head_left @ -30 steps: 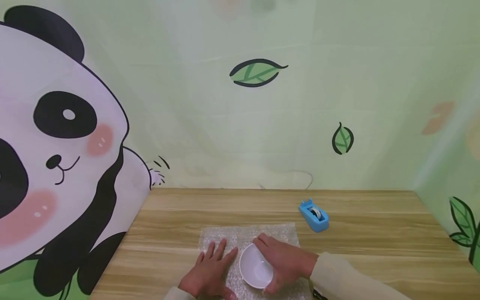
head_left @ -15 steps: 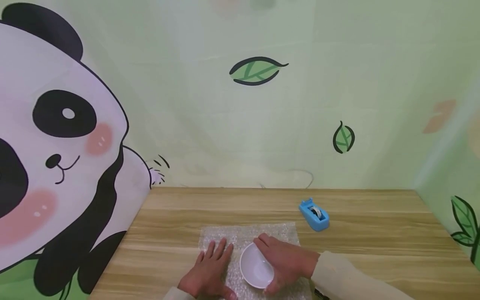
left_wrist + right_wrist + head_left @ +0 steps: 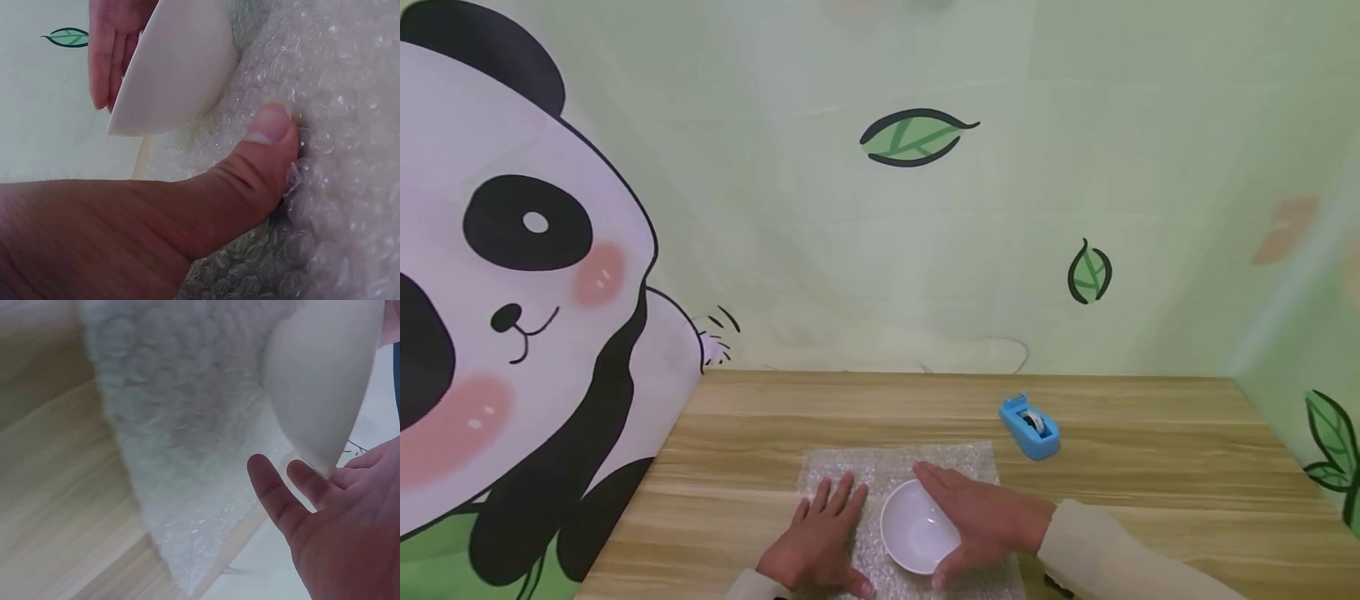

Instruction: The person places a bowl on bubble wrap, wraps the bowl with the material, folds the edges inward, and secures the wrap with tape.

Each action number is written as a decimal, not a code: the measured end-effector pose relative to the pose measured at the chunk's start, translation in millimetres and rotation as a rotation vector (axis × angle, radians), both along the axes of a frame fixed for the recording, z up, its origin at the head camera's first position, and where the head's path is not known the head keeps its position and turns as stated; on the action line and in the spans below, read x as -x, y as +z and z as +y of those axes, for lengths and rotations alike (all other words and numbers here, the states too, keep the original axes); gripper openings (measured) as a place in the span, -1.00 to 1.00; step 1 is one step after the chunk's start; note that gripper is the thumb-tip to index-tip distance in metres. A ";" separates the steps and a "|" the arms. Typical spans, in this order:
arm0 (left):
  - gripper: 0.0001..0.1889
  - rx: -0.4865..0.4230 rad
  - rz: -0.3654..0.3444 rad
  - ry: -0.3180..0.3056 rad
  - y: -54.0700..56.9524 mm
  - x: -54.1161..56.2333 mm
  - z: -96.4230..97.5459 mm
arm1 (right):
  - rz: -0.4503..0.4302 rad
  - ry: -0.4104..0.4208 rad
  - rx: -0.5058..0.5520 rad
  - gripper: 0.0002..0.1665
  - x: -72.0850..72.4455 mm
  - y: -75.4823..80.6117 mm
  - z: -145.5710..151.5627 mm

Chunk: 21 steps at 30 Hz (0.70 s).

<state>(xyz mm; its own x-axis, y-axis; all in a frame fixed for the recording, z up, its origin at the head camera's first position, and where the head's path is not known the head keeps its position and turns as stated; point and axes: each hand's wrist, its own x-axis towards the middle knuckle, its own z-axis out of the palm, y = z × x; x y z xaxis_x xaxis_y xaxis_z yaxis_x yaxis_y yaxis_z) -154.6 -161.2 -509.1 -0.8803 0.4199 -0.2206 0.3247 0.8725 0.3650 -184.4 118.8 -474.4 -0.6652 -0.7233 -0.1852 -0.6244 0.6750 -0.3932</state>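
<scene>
A white bowl (image 3: 917,528) stands upright on a sheet of bubble wrap (image 3: 880,467), near the table's front. My right hand (image 3: 988,518) is at the bowl's right side, thumb and fingers spread along the rim. In the right wrist view the fingers (image 3: 278,497) extend fairly straight beside the bowl (image 3: 319,375), not wrapped round it. On the left part of the sheet, my left hand (image 3: 820,537) rests flat with fingers spread. The left wrist view has its thumb (image 3: 269,134) lying on the bubble wrap (image 3: 350,156), apart from the bowl.
A blue tape dispenser (image 3: 1030,427) stands on the wooden table (image 3: 1150,450), behind and right of the sheet. Part of a black object (image 3: 1058,585) shows by the right sleeve (image 3: 1097,542). Behind the table hangs a green backdrop (image 3: 820,250) with a printed panda (image 3: 527,275).
My right hand has loosened and shifted slightly right, so more of the bowl's inside shows. The left hand stays on the bubble wrap. The head view has tilted slightly.
</scene>
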 end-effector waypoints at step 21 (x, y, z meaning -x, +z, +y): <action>0.35 0.025 -0.005 0.010 9.1 -2.6 3.1 | -0.007 -0.035 -0.043 0.67 -12.7 -5.0 37.7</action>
